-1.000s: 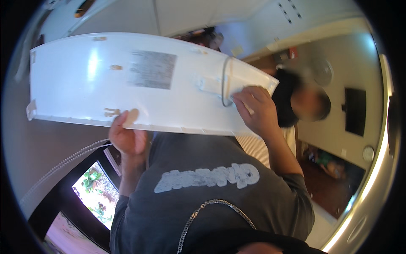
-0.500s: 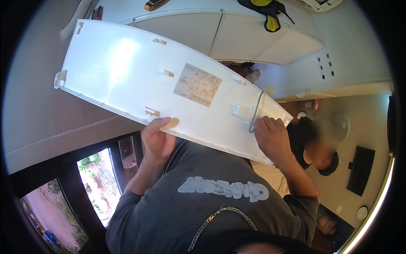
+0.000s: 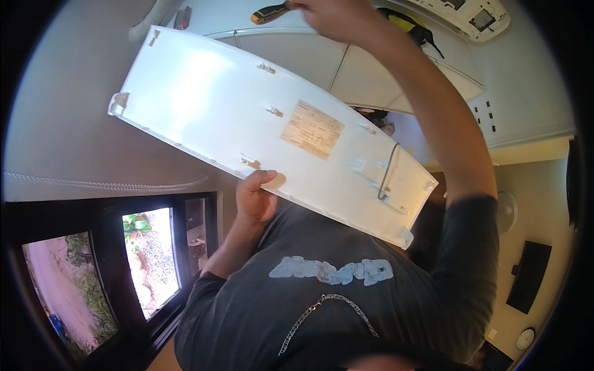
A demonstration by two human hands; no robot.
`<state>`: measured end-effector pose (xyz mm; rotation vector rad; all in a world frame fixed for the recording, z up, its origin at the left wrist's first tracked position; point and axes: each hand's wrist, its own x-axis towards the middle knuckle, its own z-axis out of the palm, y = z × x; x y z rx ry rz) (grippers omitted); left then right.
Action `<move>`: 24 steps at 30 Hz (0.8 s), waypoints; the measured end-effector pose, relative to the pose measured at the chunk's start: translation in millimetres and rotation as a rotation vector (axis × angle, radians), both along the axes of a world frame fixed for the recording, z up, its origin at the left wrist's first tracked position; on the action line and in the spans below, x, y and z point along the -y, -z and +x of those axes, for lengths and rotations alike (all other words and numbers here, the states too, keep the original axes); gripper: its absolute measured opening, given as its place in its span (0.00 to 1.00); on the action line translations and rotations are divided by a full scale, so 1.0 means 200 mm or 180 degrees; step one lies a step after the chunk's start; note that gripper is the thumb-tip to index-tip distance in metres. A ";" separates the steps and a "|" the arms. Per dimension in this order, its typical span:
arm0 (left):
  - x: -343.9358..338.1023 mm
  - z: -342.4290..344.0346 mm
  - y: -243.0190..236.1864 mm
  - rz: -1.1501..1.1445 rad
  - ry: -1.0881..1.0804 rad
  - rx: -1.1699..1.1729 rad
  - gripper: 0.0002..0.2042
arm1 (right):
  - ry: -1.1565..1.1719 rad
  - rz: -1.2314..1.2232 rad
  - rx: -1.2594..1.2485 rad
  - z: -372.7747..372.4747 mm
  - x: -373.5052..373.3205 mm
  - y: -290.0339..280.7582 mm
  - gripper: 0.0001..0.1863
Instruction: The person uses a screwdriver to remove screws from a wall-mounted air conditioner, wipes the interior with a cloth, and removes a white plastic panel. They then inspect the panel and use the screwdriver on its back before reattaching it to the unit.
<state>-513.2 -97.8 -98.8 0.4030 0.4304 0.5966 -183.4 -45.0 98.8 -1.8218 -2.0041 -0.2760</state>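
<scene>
A long white plastic panel (image 3: pixel 204 105), like an air conditioner's front cover, is tilted across the view with its clipped inner side toward me. It bears a printed label (image 3: pixel 313 130) and a grey cable (image 3: pixel 388 170) near its right end. My left hand (image 3: pixel 257 196) grips the lower edge, thumb on the inner face and fingers hidden behind. Beyond the panel, my right hand (image 3: pixel 334 17) reaches up to the cabinet top. Its fingers close on the narrow end of a tool with an orange-and-black handle (image 3: pixel 270 13); the fingertips are partly cut off by the frame.
White cabinets (image 3: pixel 284 55) run behind the panel. On top lie a black-and-yellow fabric item (image 3: pixel 405 25) and a small red-and-grey thing (image 3: pixel 182 18). A white wall unit (image 3: pixel 476 17) is at upper right. Dark-framed windows (image 3: pixel 114 260) stand at lower left.
My right hand has left the panel's cable end and moved up to the tool on the cabinet. The left hand keeps its hold. The view has shifted, putting the panel further right.
</scene>
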 end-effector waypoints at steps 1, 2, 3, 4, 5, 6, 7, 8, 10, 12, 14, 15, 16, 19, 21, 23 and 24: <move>0.00 0.00 0.00 -0.0031 -0.0035 -0.0265 0.26 | 0.0102 -0.0322 0.0267 0.01 -0.23 0.03 0.15; 0.00 0.01 0.00 0.0074 -0.0137 -0.0055 0.25 | -0.0089 -0.0075 0.0340 0.01 -0.40 0.09 0.14; 0.00 0.01 0.00 0.0090 -0.0183 -0.0074 0.24 | -0.0271 0.0156 0.0415 0.00 -0.53 0.13 0.14; 0.00 0.01 -0.01 0.0087 -0.0216 -0.0092 0.23 | -0.0206 -0.0298 0.0400 0.01 -0.64 0.14 0.14; 0.01 0.01 -0.01 0.0117 -0.0136 -0.0060 0.22 | -0.0124 -0.0776 0.0378 -0.01 -0.69 0.17 0.15; 0.01 0.01 -0.01 0.0043 -0.0152 -0.0070 0.20 | -0.0029 -0.1279 0.0345 -0.02 -0.72 0.17 0.16; 0.01 0.01 -0.01 0.0001 -0.0070 -0.0031 0.19 | -0.0011 -0.1226 0.0402 -0.02 -0.72 0.16 0.18; 0.02 0.00 -0.01 -0.0075 -0.0004 -0.0199 0.17 | 0.0004 -0.1198 0.0453 -0.02 -0.69 0.13 0.19; 0.04 0.00 -0.01 -0.0029 -0.0167 -0.0303 0.15 | -0.0144 -0.0505 0.0332 0.00 -0.56 0.03 0.18; 0.04 0.00 0.01 0.0041 -0.0237 -0.0401 0.18 | -0.0758 0.0275 -0.0009 0.05 -0.33 -0.15 0.07; 0.03 0.01 0.03 0.0174 -0.0450 -0.0233 0.21 | -0.1131 0.1996 0.0653 0.11 0.02 -0.32 0.09; 0.03 0.00 0.04 0.0084 -0.0418 -0.0362 0.22 | -0.0743 0.1865 0.0287 0.13 0.28 -0.40 0.10; 0.02 0.00 0.06 0.0013 -0.0425 -0.0318 0.23 | -0.0374 0.1786 -0.0044 0.13 0.54 -0.44 0.11; -0.01 -0.03 0.11 -0.0045 -0.0352 -0.0157 0.24 | 0.0192 0.1901 -0.0753 0.04 1.20 -0.47 0.15; -0.02 -0.05 0.13 -0.0025 -0.0341 -0.0076 0.24 | 0.0466 0.1919 -0.1318 -0.07 1.50 -0.40 0.17; -0.02 -0.06 0.13 0.0124 -0.0328 -0.0035 0.25 | 0.0729 0.1730 -0.1463 -0.20 1.69 -0.25 0.19; -0.03 -0.06 0.12 0.0156 -0.0305 -0.0034 0.25 | 0.0628 0.1669 -0.1792 -0.25 1.76 -0.18 0.19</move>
